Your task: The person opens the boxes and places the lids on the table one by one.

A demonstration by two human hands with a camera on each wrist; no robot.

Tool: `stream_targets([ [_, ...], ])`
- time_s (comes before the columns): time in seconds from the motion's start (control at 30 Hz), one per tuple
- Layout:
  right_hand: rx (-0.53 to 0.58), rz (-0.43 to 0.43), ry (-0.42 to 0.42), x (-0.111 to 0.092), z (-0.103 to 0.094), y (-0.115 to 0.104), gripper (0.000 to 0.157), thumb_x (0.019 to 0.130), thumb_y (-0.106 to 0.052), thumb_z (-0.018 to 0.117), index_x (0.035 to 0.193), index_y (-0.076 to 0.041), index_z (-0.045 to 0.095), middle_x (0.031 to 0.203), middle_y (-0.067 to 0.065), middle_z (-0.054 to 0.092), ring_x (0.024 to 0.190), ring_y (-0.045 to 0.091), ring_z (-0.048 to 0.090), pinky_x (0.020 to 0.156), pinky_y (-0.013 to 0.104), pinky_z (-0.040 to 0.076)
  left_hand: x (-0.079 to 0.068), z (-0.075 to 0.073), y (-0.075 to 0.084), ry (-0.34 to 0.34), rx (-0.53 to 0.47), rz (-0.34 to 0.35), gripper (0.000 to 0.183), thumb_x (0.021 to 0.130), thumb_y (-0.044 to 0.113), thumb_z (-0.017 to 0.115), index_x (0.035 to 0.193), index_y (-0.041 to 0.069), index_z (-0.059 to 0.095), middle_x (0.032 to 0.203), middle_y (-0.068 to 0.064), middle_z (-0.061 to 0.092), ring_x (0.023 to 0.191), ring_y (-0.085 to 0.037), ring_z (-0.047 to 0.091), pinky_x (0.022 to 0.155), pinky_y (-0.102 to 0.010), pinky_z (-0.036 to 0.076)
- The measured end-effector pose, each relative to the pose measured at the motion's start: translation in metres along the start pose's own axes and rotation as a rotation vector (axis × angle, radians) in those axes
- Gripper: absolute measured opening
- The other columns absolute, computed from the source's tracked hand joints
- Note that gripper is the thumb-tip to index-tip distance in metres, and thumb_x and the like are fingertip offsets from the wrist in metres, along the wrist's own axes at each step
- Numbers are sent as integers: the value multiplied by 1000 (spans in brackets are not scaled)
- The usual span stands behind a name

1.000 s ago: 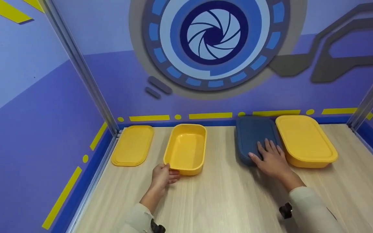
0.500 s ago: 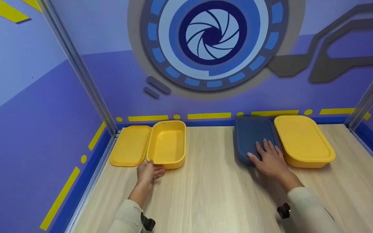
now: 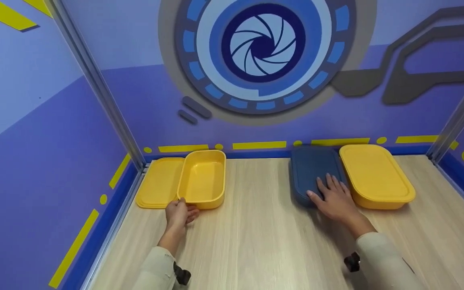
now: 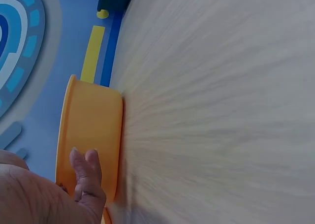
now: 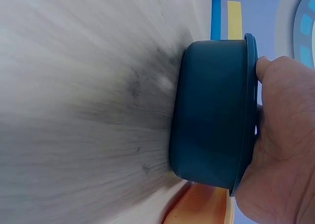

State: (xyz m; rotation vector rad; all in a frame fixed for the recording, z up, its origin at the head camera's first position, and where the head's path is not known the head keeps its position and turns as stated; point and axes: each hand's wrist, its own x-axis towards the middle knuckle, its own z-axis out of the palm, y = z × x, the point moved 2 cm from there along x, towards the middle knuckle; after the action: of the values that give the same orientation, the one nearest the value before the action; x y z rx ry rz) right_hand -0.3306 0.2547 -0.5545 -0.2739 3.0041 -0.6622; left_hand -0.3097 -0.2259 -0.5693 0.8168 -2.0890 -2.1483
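One open yellow box (image 3: 204, 177) is sitting at the back left of the desk (image 3: 264, 225), and our left hand (image 3: 179, 215) is pinching its near-left rim.
We are judging it light, stiff, smooth and hardly fragile, best held by the rim or side walls. One loose yellow lid (image 3: 159, 183) is lying right beside it, on its left; whether they are overlapping, we cannot tell. Our right hand (image 3: 336, 199) is resting, fingers spread, on one blue lidded box (image 3: 314, 165), beside one yellow lidded box (image 3: 377, 173).
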Motion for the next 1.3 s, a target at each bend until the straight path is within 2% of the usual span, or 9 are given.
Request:
stream_targets([
  [0.2, -2, 2, 1, -1, 0, -1, 89, 109, -65, 40, 166, 3, 29, 174, 37, 11, 162, 59, 7, 130, 72, 1, 2, 1, -4, -11, -59, 2, 39, 117, 26, 38, 135, -7, 48, 104, -19, 73, 78, -19, 79, 70, -31, 66],
  [0.3, -9, 9, -4, -1, -1, -1, 90, 109, -66, 40, 166, 2, 28, 174, 36, 11, 163, 58, 7, 131, 72, 1, 0, 1, -4, -31, -46, -41, 41, 116, 30, 39, 137, -5, 48, 106, -18, 75, 78, -18, 78, 71, -31, 66],
  [0.4, -15, 13, -15, 0, -3, -1, 94, 107, -70, 40, 167, 1, 28, 175, 35, 10, 163, 58, 6, 131, 71, 1, -5, 2, -2, -92, 9, -93, 42, 115, 34, 45, 135, -2, 51, 102, -16, 76, 73, -16, 76, 68, -30, 65],
  [0.5, -27, 18, -23, 1, -5, 1, 98, 105, -74, 41, 167, 0, 27, 175, 35, 9, 163, 58, 6, 131, 71, 1, -11, 7, 0, -189, 112, -96, 40, 112, 36, 52, 130, 0, 54, 94, -11, 76, 69, -14, 74, 63, -29, 63],
  [0.63, -40, 20, -20, 0, -7, 4, 99, 104, -74, 42, 167, 0, 27, 175, 36, 10, 163, 58, 7, 131, 72, 2, -25, 17, -2, -312, 276, -34, 45, 110, 40, 57, 125, -2, 60, 92, -8, 75, 73, -14, 73, 62, -28, 61],
  [0.77, -48, 13, -9, -1, -7, 4, 98, 104, -74, 42, 167, -1, 28, 175, 36, 11, 163, 58, 8, 131, 71, 3, -38, 27, -8, -395, 393, 41, 47, 111, 40, 56, 123, -5, 65, 97, -10, 75, 79, -16, 72, 67, -30, 61],
  [1.0, -92, 13, 4, -7, -1, 0, 97, 104, -76, 40, 167, -3, 30, 175, 34, 14, 163, 57, 12, 130, 73, 10, -56, 39, -17, -450, 491, 160, 38, 109, 40, 60, 113, 3, 65, 96, -12, 73, 76, -16, 65, 64, -31, 57],
  [1.17, -97, -26, 40, -20, 8, -11, 95, 104, -75, 41, 167, -5, 34, 175, 32, 19, 163, 55, 16, 129, 73, 15, -65, 46, -15, -493, 522, 231, 36, 109, 41, 61, 115, 6, 64, 93, -12, 72, 71, -15, 60, 60, -28, 50],
  [1.3, -98, -53, 69, -34, 16, -23, 92, 104, -75, 42, 166, -6, 37, 175, 31, 22, 163, 54, 19, 127, 75, 19, -68, 53, -11, -524, 578, 302, 36, 109, 41, 61, 117, 6, 64, 97, -13, 73, 73, -15, 64, 61, -27, 50],
])
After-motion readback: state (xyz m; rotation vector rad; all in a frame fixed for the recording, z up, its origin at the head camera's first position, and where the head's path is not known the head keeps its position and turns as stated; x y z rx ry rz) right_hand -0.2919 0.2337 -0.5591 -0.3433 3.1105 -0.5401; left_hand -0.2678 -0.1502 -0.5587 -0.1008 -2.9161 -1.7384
